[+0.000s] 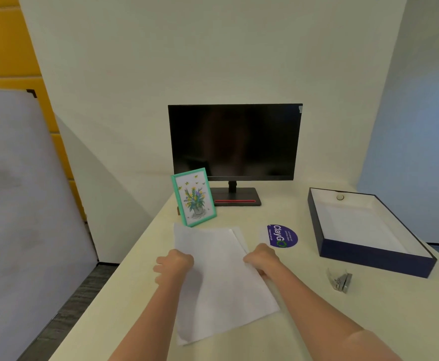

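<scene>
A small stack of white paper sheets (218,277) lies in front of me on the cream table (124,295), its sheets slightly fanned at the far right corner. My left hand (174,265) grips the stack's left edge with curled fingers. My right hand (261,259) grips the right edge the same way. A silver stapler (340,280) lies to the right, apart from both hands.
A green-framed flower picture (194,197) stands just behind the paper. A black monitor (235,142) sits at the back. A round purple sticker (282,236) lies right of the paper. An open dark blue box (377,261) sits at the right. The table's left edge drops to the floor.
</scene>
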`<state>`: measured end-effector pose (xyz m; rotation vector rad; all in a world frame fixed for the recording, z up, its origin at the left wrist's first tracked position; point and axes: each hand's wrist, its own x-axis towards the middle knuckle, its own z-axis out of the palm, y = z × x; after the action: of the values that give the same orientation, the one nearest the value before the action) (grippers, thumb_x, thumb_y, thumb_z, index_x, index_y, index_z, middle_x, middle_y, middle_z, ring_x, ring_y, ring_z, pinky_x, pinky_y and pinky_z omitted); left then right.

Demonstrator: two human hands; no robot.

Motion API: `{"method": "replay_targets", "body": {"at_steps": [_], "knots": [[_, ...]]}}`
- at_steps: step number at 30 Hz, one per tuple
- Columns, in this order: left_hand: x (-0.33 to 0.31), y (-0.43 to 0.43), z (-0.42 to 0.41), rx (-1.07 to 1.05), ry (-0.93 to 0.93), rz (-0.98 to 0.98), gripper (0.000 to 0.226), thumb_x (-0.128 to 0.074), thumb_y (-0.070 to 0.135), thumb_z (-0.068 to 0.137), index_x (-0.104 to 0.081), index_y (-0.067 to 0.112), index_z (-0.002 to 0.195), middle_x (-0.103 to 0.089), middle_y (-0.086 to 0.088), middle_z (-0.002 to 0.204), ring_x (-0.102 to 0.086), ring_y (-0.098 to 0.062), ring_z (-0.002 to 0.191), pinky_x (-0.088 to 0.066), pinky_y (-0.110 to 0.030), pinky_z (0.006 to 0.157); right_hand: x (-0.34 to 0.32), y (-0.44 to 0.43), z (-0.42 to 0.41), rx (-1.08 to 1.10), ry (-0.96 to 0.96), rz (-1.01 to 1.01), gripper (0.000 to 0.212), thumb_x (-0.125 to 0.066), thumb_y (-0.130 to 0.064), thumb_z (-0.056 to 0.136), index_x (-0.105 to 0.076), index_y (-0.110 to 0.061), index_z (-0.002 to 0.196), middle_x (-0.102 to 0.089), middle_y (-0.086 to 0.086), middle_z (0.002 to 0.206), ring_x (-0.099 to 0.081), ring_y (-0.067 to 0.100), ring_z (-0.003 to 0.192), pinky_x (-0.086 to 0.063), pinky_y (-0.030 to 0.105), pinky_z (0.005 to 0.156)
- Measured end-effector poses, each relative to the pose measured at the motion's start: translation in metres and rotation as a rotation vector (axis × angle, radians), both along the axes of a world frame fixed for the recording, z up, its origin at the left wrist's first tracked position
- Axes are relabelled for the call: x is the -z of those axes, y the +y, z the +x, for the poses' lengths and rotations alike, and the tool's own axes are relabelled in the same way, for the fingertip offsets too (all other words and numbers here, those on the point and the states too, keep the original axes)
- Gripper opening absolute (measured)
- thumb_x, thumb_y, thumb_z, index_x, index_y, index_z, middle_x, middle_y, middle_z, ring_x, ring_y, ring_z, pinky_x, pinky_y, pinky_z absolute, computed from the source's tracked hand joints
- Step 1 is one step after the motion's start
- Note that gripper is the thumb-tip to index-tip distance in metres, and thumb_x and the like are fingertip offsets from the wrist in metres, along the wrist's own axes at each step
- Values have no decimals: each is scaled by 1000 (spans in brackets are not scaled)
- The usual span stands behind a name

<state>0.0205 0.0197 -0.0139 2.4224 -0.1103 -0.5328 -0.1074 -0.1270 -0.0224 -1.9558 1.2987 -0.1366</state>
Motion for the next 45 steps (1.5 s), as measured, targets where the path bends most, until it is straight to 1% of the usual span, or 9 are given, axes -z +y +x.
{"method": "replay_targets", "body": {"at_steps": [9,16,20,22,26,32,38,42,45], "knots": [[-5,-1,0,-7,63,-16,43,-45,20,91,-45,7,131,-32,-18,135,-38,-37,123,-41,-42,104,2,3,9,36,35,54,37,-49,-17,80,-54,-6,115,-46,12,105,-56,29,113,-51,38,94],[2,4,9,24,48,-264,34,-51,10,85,-53,-4,117,-57,-22,119,-57,-37,107,-49,-36,84,-7,4,-1,81,-58,132,18,-44,-5,83,-51,-6,99,-52,15,101,-51,29,79,-52,31,63],[-6,6,0,85,-128,-243,8,-51,8,84,-56,3,81,-64,-22,104,-62,-38,100,-50,-37,81,-9,4,-7,76,-61,151,8,-48,-5,86,-48,-6,94,-46,9,81,-47,24,73,-47,30,64],[-14,8,-5,111,-238,-251,22,-51,9,85,-47,7,63,-63,-23,88,-62,-40,96,-49,-38,75,-11,4,-11,70,-70,167,7,-49,-7,87,-48,-6,94,-45,8,78,-47,23,74,-46,31,66],[-39,12,-18,167,-395,-378,21,-55,15,88,-64,-2,81,-67,-25,94,-60,-42,87,-41,-33,66,-18,4,-15,50,-116,159,14,-50,-13,87,-50,-8,100,-48,7,82,-50,23,79,-45,31,68],[-70,28,-26,269,-495,-701,17,-60,20,90,-69,8,99,-69,-4,96,-61,-21,81,-40,-20,59,-38,-4,-21,5,-479,313,71,-65,-34,85,-31,-20,145,-36,1,147,-36,24,135,-33,45,103],[-82,43,-25,312,-423,-946,7,-63,18,89,-68,14,88,-70,-4,87,-65,-18,79,-51,-31,70,-70,-7,-26,-86,-687,511,50,-74,-35,77,-53,-29,122,-53,-4,129,-45,25,122,-16,58,112],[-86,51,-20,322,-413,-1020,9,-62,16,90,-68,15,97,-72,-6,96,-69,-26,91,-55,-46,84,-81,-6,-24,-124,-826,561,35,-70,-23,82,-58,-26,115,-60,2,120,-53,25,115,-36,50,106],[-87,54,-21,303,-439,-1031,13,-60,16,91,-63,21,102,-71,-5,100,-68,-25,92,-55,-49,84,-86,-3,-23,-115,-943,576,40,-64,-8,85,-57,-21,122,-61,5,121,-57,26,109,-51,43,84]]}}
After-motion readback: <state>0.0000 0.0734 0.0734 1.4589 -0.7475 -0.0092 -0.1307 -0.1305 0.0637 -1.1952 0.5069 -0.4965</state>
